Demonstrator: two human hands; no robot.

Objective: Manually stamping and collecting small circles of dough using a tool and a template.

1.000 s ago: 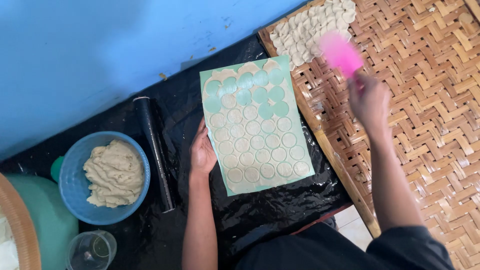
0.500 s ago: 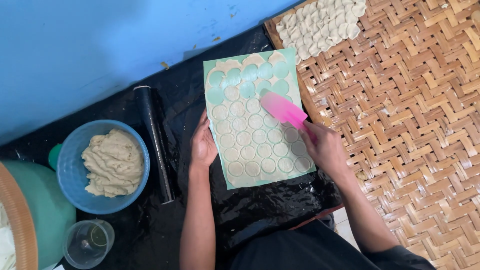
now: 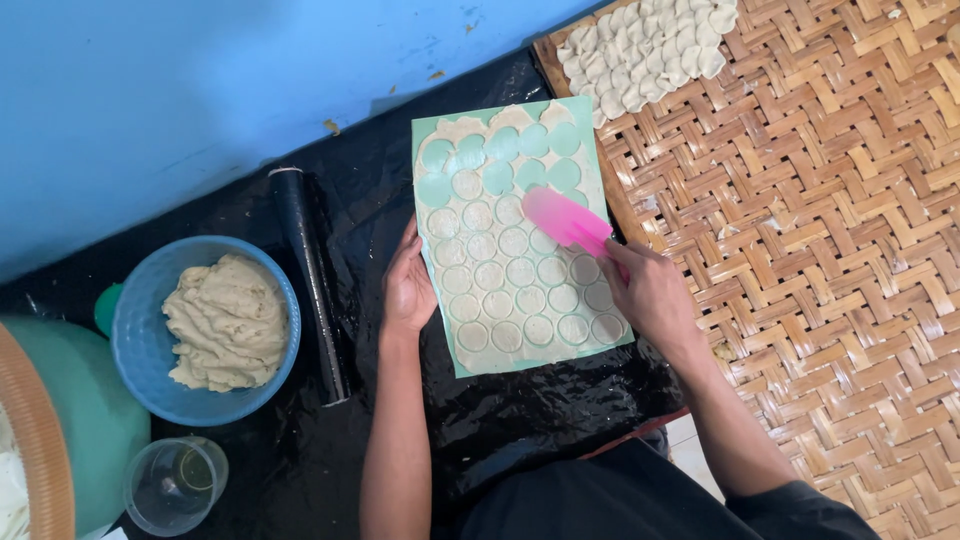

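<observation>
Two hands flank the green cutting mat with its cut dough rounds: the left hand lies flat, holding nothing, on the mat's left edge, while the right hand grips a pink scraper angled up-left across its right side.

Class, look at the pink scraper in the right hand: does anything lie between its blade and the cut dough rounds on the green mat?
Nothing visible does. The pink scraper in the right hand lies directly over the dough rounds on the green mat, with no other object between.
</observation>
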